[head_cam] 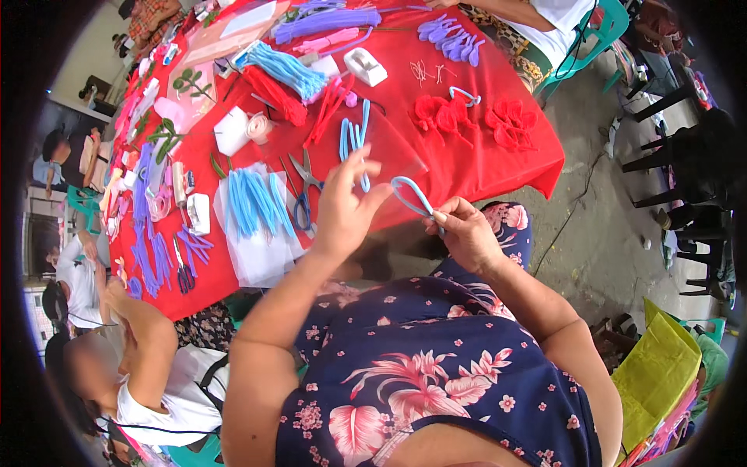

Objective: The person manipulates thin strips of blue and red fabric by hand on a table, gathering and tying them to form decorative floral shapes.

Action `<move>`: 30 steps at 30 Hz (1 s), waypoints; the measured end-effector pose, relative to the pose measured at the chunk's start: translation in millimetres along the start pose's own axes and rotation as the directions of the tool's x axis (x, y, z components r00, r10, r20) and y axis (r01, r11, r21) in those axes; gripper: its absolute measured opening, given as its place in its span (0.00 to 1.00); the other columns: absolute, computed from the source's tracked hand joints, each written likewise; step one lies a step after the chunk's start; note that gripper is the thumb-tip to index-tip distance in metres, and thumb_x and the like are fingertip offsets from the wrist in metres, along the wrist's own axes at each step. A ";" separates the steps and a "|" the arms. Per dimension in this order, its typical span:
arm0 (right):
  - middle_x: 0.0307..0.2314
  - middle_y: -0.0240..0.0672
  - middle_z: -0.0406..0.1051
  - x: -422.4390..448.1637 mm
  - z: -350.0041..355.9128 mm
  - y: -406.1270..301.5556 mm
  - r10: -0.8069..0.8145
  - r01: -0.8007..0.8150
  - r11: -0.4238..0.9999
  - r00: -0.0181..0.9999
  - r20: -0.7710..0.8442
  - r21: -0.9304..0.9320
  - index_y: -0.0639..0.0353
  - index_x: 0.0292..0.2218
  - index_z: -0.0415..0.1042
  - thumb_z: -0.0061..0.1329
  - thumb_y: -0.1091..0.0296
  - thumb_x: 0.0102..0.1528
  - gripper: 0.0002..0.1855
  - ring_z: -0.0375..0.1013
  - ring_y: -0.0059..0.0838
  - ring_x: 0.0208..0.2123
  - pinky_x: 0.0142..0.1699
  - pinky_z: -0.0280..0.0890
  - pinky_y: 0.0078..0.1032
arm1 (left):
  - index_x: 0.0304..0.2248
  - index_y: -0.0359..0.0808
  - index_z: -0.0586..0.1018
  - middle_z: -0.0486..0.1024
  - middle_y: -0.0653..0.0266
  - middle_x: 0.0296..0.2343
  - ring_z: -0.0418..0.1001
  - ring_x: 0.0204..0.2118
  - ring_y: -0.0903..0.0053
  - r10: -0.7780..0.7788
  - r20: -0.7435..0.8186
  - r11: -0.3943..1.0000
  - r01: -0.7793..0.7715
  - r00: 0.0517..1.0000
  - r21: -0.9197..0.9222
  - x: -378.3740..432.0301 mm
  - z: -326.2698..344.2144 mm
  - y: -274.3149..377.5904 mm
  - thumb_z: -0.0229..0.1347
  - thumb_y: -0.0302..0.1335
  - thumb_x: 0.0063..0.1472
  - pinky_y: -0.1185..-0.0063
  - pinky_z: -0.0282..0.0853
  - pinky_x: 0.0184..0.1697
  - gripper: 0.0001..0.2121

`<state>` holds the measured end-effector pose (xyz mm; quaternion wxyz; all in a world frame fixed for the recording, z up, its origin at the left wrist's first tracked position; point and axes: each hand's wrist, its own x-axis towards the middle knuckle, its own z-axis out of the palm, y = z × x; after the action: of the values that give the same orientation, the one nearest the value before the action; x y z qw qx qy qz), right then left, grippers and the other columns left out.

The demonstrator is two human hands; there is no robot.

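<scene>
My right hand (470, 233) pinches the joined ends of a light blue pipe cleaner (414, 198) bent into a loop. The loop points up and left, just off the table's near edge. My left hand (349, 204) is raised beside it with fingers spread, its thumb close to the loop and seemingly apart from it. Partly covered by the left fingers, a few bent blue pipe cleaners (352, 135) lie on the red tablecloth. Left of that hand are blue-handled scissors (302, 207) and a bundle of blue pipe cleaners (257, 201) on a white sheet.
Red pipe-cleaner shapes (446, 119) lie on the red tablecloth (496, 175) at right, with purple ones (452, 41) beyond. A white tape dispenser (366, 66) and a red bundle (274, 96) stand farther in. A co-worker (169, 385) sits at left; a green chair (607, 29) is far right.
</scene>
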<state>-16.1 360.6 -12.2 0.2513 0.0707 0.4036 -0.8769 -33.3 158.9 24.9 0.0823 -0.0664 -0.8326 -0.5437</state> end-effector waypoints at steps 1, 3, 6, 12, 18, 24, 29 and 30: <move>0.25 0.37 0.69 -0.6 4.0 0.7 -0.022 0.021 0.999 0.999 0.027 0.038 0.62 0.27 0.64 0.44 0.75 0.51 0.03 0.68 0.25 0.28 0.36 0.63 0.21 | 0.40 0.35 0.70 0.69 0.64 0.39 0.66 0.41 0.77 -0.270 -0.014 0.916 0.253 0.963 -0.311 -15.2 4.4 -11.5 0.57 0.31 0.49 0.78 0.61 0.43 0.19; 0.25 0.37 0.70 -0.7 9.0 1.7 0.049 -0.055 0.993 0.997 0.060 0.108 0.61 0.27 0.65 0.44 0.74 0.51 0.02 0.68 0.26 0.27 0.36 0.63 0.22 | 0.37 0.33 0.72 0.71 0.66 0.34 0.67 0.36 0.82 -0.313 0.270 0.724 0.412 0.911 -0.554 -38.1 17.4 -1.8 0.56 0.29 0.51 0.81 0.64 0.39 0.14; 0.24 0.36 0.69 -1.6 9.2 6.0 0.216 -0.240 0.948 0.967 0.133 0.209 0.62 0.28 0.65 0.44 0.74 0.51 0.02 0.68 0.26 0.26 0.35 0.63 0.22 | 0.31 0.33 0.75 0.73 0.66 0.25 0.70 0.28 0.81 -0.263 0.360 0.477 0.445 0.895 -0.758 -53.8 39.3 -5.8 0.55 0.25 0.51 0.83 0.66 0.34 0.07; 0.23 0.34 0.68 -1.1 2.1 9.4 0.375 -0.390 0.878 0.921 0.109 0.276 0.62 0.28 0.65 0.45 0.72 0.51 0.04 0.67 0.23 0.23 0.32 0.65 0.22 | 0.30 0.32 0.74 0.73 0.64 0.24 0.70 0.25 0.80 -0.356 0.379 0.389 0.504 0.854 -0.772 -57.3 45.1 -1.5 0.53 0.23 0.52 0.83 0.67 0.28 0.05; 0.22 0.33 0.67 0.7 7.1 11.8 0.310 -0.308 0.948 0.950 -0.027 0.079 0.63 0.29 0.64 0.45 0.70 0.51 0.06 0.66 0.23 0.22 0.30 0.65 0.19 | 0.29 0.31 0.74 0.71 0.66 0.21 0.69 0.24 0.82 -0.465 0.330 0.377 0.521 0.821 -0.766 -56.8 49.3 -9.2 0.53 0.26 0.53 0.86 0.65 0.27 0.06; 0.26 0.42 0.70 -8.6 17.1 26.5 -0.244 0.145 0.770 0.967 -0.077 -0.622 0.70 0.36 0.66 0.42 0.71 0.53 0.11 0.70 0.27 0.25 0.33 0.66 0.23 | 0.27 0.34 0.75 0.73 0.69 0.24 0.67 0.26 0.87 -0.585 0.167 0.487 0.509 0.793 -0.710 -43.5 53.9 -18.3 0.54 0.27 0.52 0.87 0.60 0.32 0.05; 0.25 0.48 0.68 -6.1 22.9 23.6 -0.449 0.375 0.162 0.852 0.270 -0.913 0.69 0.34 0.67 0.42 0.72 0.51 0.09 0.70 0.40 0.27 0.33 0.63 0.29 | 0.27 0.34 0.75 0.73 0.70 0.23 0.67 0.27 0.87 -0.603 0.110 0.546 0.509 0.790 -0.665 -43.0 63.2 -36.5 0.55 0.26 0.52 0.87 0.60 0.32 0.04; 0.25 0.50 0.68 -6.8 23.9 21.7 -0.429 0.336 0.157 0.870 0.242 -0.929 0.69 0.33 0.67 0.41 0.73 0.51 0.09 0.69 0.45 0.28 0.33 0.63 0.30 | 0.27 0.34 0.76 0.73 0.70 0.23 0.67 0.26 0.87 -0.600 0.089 0.564 0.499 0.795 -0.658 -42.4 65.0 -35.9 0.55 0.26 0.52 0.87 0.60 0.32 0.04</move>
<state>2.5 333.5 -8.7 -0.0031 -0.1643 0.8589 -0.4850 -3.3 203.2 -41.7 -0.0598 0.2116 -0.5598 -0.7989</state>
